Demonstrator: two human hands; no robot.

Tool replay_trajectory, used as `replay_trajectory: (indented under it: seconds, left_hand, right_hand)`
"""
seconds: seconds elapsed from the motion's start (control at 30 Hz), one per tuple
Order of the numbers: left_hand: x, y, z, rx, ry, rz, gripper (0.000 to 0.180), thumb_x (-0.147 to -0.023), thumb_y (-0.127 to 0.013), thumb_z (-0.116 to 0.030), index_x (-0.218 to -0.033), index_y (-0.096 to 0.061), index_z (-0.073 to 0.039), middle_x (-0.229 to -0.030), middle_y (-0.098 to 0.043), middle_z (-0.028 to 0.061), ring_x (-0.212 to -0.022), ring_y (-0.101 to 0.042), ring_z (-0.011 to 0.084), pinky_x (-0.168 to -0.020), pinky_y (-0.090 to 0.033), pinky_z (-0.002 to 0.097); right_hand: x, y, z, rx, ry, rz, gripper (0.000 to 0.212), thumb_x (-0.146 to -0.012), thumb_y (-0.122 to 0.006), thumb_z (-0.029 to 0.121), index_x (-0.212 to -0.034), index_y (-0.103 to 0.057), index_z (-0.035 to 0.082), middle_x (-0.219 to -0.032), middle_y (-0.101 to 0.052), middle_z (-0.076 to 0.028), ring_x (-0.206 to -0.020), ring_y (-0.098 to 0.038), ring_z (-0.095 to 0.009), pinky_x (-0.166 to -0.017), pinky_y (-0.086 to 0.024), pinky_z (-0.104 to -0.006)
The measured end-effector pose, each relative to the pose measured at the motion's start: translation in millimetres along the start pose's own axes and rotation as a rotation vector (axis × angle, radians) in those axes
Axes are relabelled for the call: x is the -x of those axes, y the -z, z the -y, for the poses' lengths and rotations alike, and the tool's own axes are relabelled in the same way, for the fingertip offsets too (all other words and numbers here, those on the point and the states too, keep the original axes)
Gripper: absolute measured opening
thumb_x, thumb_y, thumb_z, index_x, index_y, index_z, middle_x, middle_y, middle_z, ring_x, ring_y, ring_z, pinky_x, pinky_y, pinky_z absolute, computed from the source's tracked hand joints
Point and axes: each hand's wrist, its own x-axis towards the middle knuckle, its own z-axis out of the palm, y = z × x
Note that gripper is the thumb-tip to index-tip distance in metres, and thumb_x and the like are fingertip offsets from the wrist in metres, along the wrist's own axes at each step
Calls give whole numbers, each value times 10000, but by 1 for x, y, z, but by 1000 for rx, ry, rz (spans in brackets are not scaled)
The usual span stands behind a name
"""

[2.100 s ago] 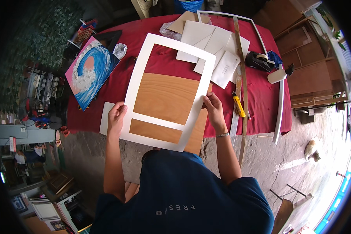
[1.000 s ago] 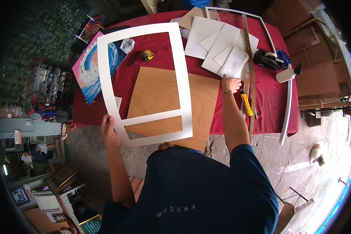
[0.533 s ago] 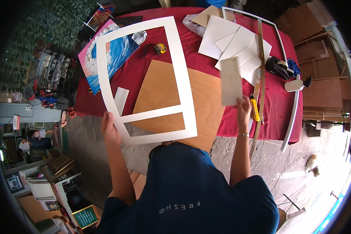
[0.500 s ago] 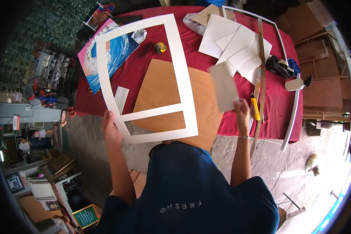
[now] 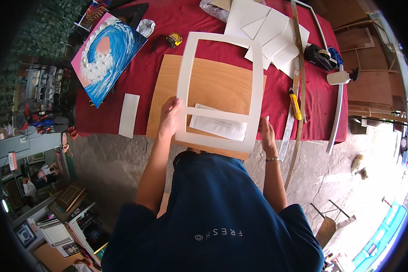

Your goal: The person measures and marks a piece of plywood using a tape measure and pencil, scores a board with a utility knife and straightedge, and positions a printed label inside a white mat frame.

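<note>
In my left hand [image 5: 168,117] is a white picture mat [image 5: 182,86] with a large upper opening and a narrow lower one, gripped by its left side. My right hand [image 5: 268,135] is upright with fingers stretched out beside the mat's right edge; whether it touches the edge I cannot tell. Below the mat, a brown wooden board [image 5: 162,86] lies on the red-covered table [image 5: 106,120]. A white card [image 5: 217,126] with small print rests on the board and shows through both openings.
Left lie a blue-and-pink wave painting [image 5: 109,56], a white strip [image 5: 129,115] and a tape measure [image 5: 174,39]. At right are stacked white boards [image 5: 263,29], a yellow cutter [image 5: 295,105], long metal strips [image 5: 300,68], a tape dispenser [image 5: 319,56] and a spray bottle [image 5: 339,77].
The mat has come right and lower, over the wooden board. My right hand has let go of the card, which now lies on the board, and has moved to the mat's right edge.
</note>
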Motion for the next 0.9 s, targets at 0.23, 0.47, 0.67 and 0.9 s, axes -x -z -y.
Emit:
replay_trajectory:
  seconds: [0.23,0.47,0.67,0.9]
  left_hand:
    - [-58,-22,26,-279,-67,112,167,-992,-655,-184,-1015,-663,-19,-851,-592,-55,-778,-489,43,-714,-406,214]
    - [-81,-8,57,-406,-87,70,209,-996,-651,-200,-1048,-665,2,-858,-626,-28,-776,-527,59,-696,-441,244]
    - [-67,-17,57,-782,-149,52,211,-987,-654,-197,-1036,-672,8,-771,-629,20,-678,-543,102,-622,-460,287]
    - [-80,-14,54,-913,-199,101,209,-937,-708,-162,-1066,-624,-21,-761,-666,60,-661,-624,182,-613,-500,344]
  right_hand:
    - [22,-21,-12,219,135,-194,290,-1014,-606,146,-1240,-578,-33,-874,-620,-15,-808,-567,-79,-714,-481,-235]
    - [33,-60,-33,642,221,-426,672,-898,-715,134,-1484,-397,48,-1005,-533,-84,-781,-521,-161,-724,-481,-299]
    - [25,-86,-52,850,236,-645,639,-896,-704,183,-1448,-421,34,-1157,-519,-197,-1039,-501,-334,-915,-452,-440]
    - [28,-93,-63,1069,222,-812,583,-872,-720,208,-1380,-488,40,-1190,-526,-203,-1147,-486,-394,-1011,-389,-503]
